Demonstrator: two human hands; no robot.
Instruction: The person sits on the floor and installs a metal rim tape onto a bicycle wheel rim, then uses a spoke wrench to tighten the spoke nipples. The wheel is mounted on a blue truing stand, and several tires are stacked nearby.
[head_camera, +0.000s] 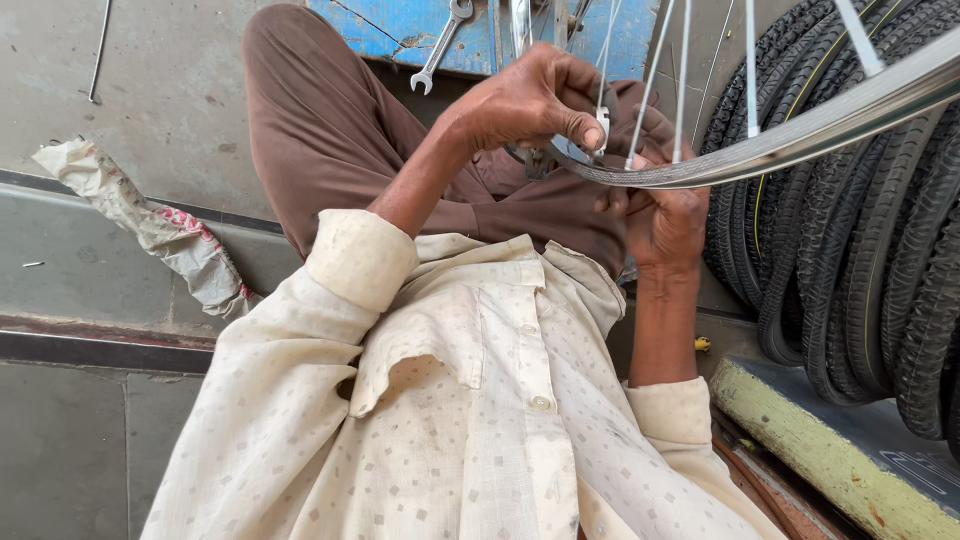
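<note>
A shiny metal bicycle wheel rim (800, 135) with thin spokes (650, 80) arcs across my lap from the upper right. My left hand (535, 100) grips the rim's near edge from above, thumb pressed beside a spoke end. My right hand (665, 220) reaches up from below, its fingers closed against the rim's underside by the same spokes. What the fingertips pinch is hidden. I sit with brown trousers and a cream dotted shirt below the wheel.
A stack of black bicycle tyres (860, 250) leans at the right on a yellow-green ledge (800, 440). A spanner (440, 45) lies on a blue board (400, 25) at the top. A crumpled cloth (160, 230) rests on the grey floor at left.
</note>
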